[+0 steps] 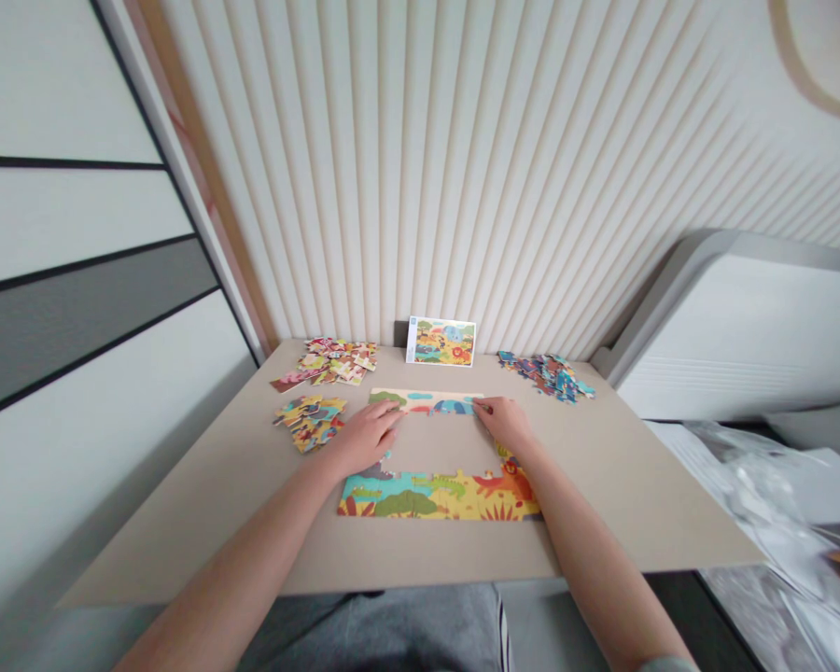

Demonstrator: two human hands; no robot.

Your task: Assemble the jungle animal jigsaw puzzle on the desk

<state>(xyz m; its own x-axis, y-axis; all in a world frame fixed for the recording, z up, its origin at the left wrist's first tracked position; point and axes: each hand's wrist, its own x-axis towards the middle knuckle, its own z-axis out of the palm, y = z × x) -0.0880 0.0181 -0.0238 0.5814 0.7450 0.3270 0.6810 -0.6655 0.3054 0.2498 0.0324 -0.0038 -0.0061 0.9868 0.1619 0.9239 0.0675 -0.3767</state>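
Note:
A partly joined jigsaw puzzle [420,495] lies flat on the table, its pieces forming a frame around a bare middle. Its lower band shows a crocodile, a green bush and a red lion; the upper strip [420,399] shows clouds and part of a blue elephant. My left hand [368,437] is closed at the upper left of the frame, fingertips on the strip and thumb lower down. At the strip's right end, my right hand [505,422] has its fingers pressed together on the edge. Both hands partly cover the side pieces.
A picture card [441,342] of the animal scene stands against the ribbed wall. Loose piece piles lie at the back left [332,361], left [312,422] and back right [552,375] of the table [252,523]. Clear plastic wrapping [749,476] lies beyond the right edge.

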